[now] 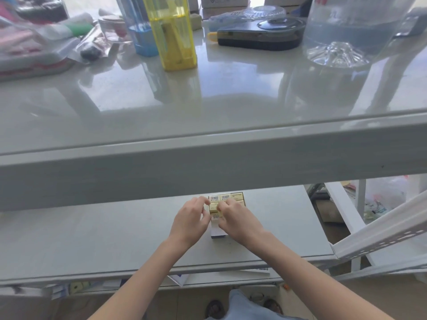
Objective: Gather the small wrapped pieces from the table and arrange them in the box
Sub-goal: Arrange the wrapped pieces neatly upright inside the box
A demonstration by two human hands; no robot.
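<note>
Both hands (pixel 191 218) at box (pixel 218 232), mid-shelf.

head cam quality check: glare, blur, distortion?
Head view: strong window glare and reflections across the upper shelf; far clutter such as the yellow container is soft; wide-angle bends the shelf edge; left hand, right hand and box evenly lit, reasonably sharp.

- Wrapped pieces (pixel 225 199) in the box (pixel 217 234): barcode labels on the yellow wrappers; digits too small to read.
- One wrapper at the far right carries dark print, illegible.
- Cartons (pixel 223 1) at the far edge of the bench: marks blurred, unreadable.
</note>
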